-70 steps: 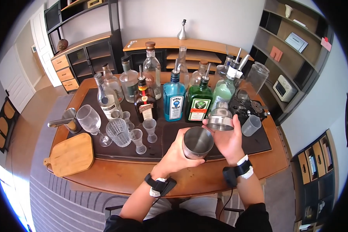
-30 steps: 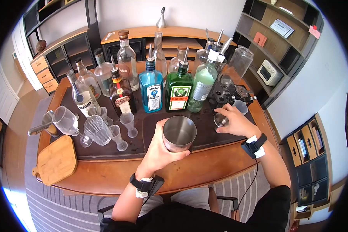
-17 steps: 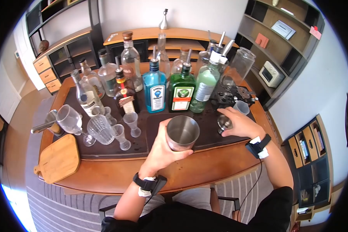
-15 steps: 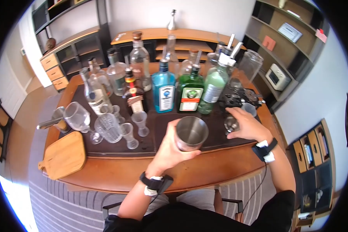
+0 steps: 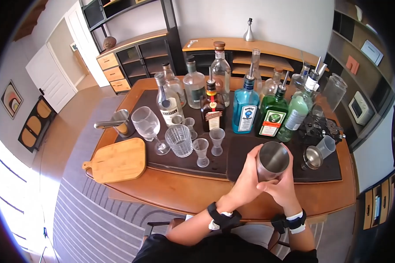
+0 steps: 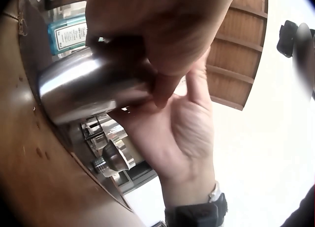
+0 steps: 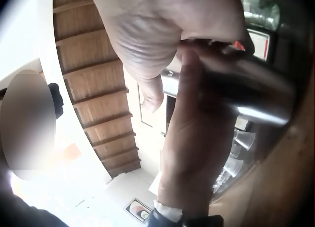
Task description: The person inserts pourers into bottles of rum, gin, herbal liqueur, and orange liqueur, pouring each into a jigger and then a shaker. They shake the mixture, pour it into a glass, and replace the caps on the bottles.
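Both hands hold a metal cup (image 5: pixel 273 161) above the desk's front part, its open mouth tilted toward the head camera. The left hand (image 5: pixel 245 179) grips its left side, and the right hand (image 5: pixel 284 188) wraps its right side, the thumbs close together at the front. In the left wrist view the cup (image 6: pixel 93 86) lies across the palms. The right wrist view shows the cup (image 7: pixel 246 89) gripped between the fingers. A small metal shaker top (image 5: pixel 313 158) stands on the dark mat to the right, touched by neither hand, beside a clear plastic cup (image 5: pixel 326 146).
Behind the hands stand a blue bottle (image 5: pixel 245 109), a green bottle (image 5: pixel 273 115) and several others. Small glasses (image 5: pixel 201 153), a stemmed glass (image 5: pixel 145 124) and a wooden board (image 5: pixel 118 161) are to the left. A black device (image 5: pixel 322 127) sits at the right.
My right hand has let go of the small metal top, left it on the mat, and moved left onto the cup. The head view has turned left.
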Available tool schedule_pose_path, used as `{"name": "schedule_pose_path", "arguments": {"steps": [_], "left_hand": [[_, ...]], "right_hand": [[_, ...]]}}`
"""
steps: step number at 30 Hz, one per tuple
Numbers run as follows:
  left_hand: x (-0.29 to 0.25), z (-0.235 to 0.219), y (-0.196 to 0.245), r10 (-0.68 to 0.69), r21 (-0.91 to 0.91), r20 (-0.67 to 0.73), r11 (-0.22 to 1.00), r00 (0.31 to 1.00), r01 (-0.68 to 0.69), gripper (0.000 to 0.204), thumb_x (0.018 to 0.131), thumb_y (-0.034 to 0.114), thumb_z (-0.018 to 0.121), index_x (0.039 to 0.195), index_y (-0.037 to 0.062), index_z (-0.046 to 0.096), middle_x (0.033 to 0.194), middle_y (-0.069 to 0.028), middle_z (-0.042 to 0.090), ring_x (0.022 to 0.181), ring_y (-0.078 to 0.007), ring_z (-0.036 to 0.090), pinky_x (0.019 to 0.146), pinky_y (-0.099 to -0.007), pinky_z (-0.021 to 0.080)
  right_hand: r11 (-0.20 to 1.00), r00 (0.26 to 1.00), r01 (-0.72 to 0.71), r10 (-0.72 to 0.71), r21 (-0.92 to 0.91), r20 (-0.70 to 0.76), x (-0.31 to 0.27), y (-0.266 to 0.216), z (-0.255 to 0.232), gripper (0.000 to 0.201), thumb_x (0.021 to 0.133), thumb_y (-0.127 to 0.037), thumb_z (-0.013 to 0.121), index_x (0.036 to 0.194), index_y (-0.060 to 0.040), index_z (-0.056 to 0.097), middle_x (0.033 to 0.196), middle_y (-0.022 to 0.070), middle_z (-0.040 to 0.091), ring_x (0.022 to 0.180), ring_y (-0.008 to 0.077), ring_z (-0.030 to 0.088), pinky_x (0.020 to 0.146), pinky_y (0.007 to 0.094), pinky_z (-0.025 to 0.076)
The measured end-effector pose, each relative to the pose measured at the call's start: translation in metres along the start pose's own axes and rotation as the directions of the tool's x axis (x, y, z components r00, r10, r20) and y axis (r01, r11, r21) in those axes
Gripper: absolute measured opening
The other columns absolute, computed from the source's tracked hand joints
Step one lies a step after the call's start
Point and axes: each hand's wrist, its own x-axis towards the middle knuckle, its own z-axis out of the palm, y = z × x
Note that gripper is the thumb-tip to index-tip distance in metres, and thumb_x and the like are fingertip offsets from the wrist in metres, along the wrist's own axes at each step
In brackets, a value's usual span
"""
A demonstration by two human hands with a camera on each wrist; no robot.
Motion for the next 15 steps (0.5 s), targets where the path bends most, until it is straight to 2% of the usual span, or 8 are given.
{"name": "schedule_pose_path", "arguments": {"steps": [1, 2, 3, 6, 8, 9, 11, 15], "left_hand": [[-0.003, 0.0, -0.002, 0.031, 0.041, -0.003, 0.999, 1.0, -0.031, 0.1, 0.079, 0.003, 0.083, 0.156, 0.0, 0.019, 0.15, -0.0246, 0.04, 0.143, -0.0382, 0.041, 0.117, -0.0436, 0.037], [-0.006, -0.001, -0.004, 0.05, 0.127, 0.015, 0.991, 0.999, -0.051, 0.101, 0.082, 0.002, 0.081, 0.157, 0.002, 0.014, 0.15, -0.0225, 0.039, 0.142, -0.0341, 0.043, 0.117, -0.0431, 0.037], [-0.009, -0.004, 0.002, 0.045, 0.145, 0.022, 0.988, 0.999, -0.048, 0.101, 0.082, 0.002, 0.081, 0.158, 0.0019, 0.014, 0.151, -0.0225, 0.038, 0.143, -0.0343, 0.043, 0.117, -0.0434, 0.037], [-0.02, -0.013, 0.016, 0.036, 0.18, 0.016, 0.983, 0.999, -0.038, 0.1, 0.081, 0.002, 0.081, 0.159, 0.0016, 0.018, 0.152, -0.0223, 0.038, 0.144, -0.0344, 0.042, 0.117, -0.0443, 0.038], [-0.033, -0.016, 0.018, 0.037, 0.183, -0.018, 0.983, 0.999, -0.033, 0.099, 0.081, 0.002, 0.081, 0.159, 0.0015, 0.02, 0.153, -0.0219, 0.038, 0.144, -0.0335, 0.042, 0.117, -0.0446, 0.038], [-0.038, -0.02, 0.02, 0.071, 0.183, -0.079, 0.982, 0.994, -0.055, 0.09, 0.081, 0.0, 0.079, 0.155, 0.0005, 0.029, 0.148, -0.0206, 0.044, 0.138, -0.0305, 0.048, 0.113, -0.0428, 0.042], [-0.051, -0.032, 0.025, 0.069, 0.193, -0.151, 0.98, 0.986, -0.039, 0.075, 0.083, -0.004, 0.074, 0.149, -0.0005, 0.039, 0.137, -0.0173, 0.054, 0.126, -0.0256, 0.056, 0.107, -0.0392, 0.047], [-0.071, -0.064, 0.027, 0.071, 0.201, -0.317, 0.98, 0.946, -0.006, 0.052, 0.084, -0.009, 0.067, 0.133, -0.0001, 0.052, 0.117, -0.0101, 0.062, 0.104, -0.0163, 0.06, 0.097, -0.0321, 0.049]], "right_hand": [[0.999, 1.0, 0.001, -0.002, -0.043, -0.02, 0.002, 0.003, 0.001, 0.113, 0.069, -0.02, 0.097, 0.155, -0.0053, 0.025, 0.145, 0.0109, 0.047, 0.135, 0.023, 0.05, 0.111, 0.0397, 0.045], [0.996, 0.999, 0.001, -0.005, -0.089, -0.041, 0.004, 0.008, -0.001, 0.109, 0.07, -0.019, 0.096, 0.153, -0.0051, 0.028, 0.143, 0.0105, 0.049, 0.133, 0.0224, 0.051, 0.11, 0.0395, 0.045], [0.99, 0.998, -0.001, -0.008, -0.138, -0.063, 0.006, 0.01, -0.002, 0.105, 0.07, -0.018, 0.096, 0.152, -0.005, 0.031, 0.14, 0.0102, 0.051, 0.131, 0.0217, 0.053, 0.11, 0.0393, 0.045], [0.991, 0.998, 0.018, -0.025, -0.131, -0.056, 0.009, 0.003, -0.002, 0.092, 0.072, -0.013, 0.092, 0.146, -0.0045, 0.037, 0.134, 0.0096, 0.056, 0.127, 0.0201, 0.056, 0.109, 0.0384, 0.046], [0.999, 0.999, -0.049, 0.049, 0.0, -0.024, 0.01, 0.001, -0.01, 0.091, 0.073, -0.011, 0.089, 0.147, -0.0044, 0.037, 0.133, 0.0096, 0.057, 0.126, 0.0194, 0.056, 0.108, 0.0376, 0.046], [0.995, 0.996, -0.084, 0.085, 0.058, -0.012, 0.01, -0.001, -0.016, 0.09, 0.073, -0.01, 0.088, 0.147, -0.0043, 0.037, 0.133, 0.0096, 0.057, 0.126, 0.019, 0.056, 0.108, 0.0372, 0.045], [0.998, 0.996, -0.063, 0.062, -0.01, -0.06, 0.011, -0.016, -0.018, 0.09, 0.072, -0.011, 0.088, 0.146, -0.0043, 0.037, 0.132, 0.0092, 0.057, 0.126, 0.0188, 0.056, 0.108, 0.0369, 0.045], [0.994, 0.996, -0.067, 0.062, -0.088, -0.06, 0.015, -0.039, -0.03, 0.089, 0.071, -0.013, 0.088, 0.145, -0.0043, 0.039, 0.133, 0.0083, 0.057, 0.125, 0.0184, 0.056, 0.108, 0.0368, 0.043]]}}
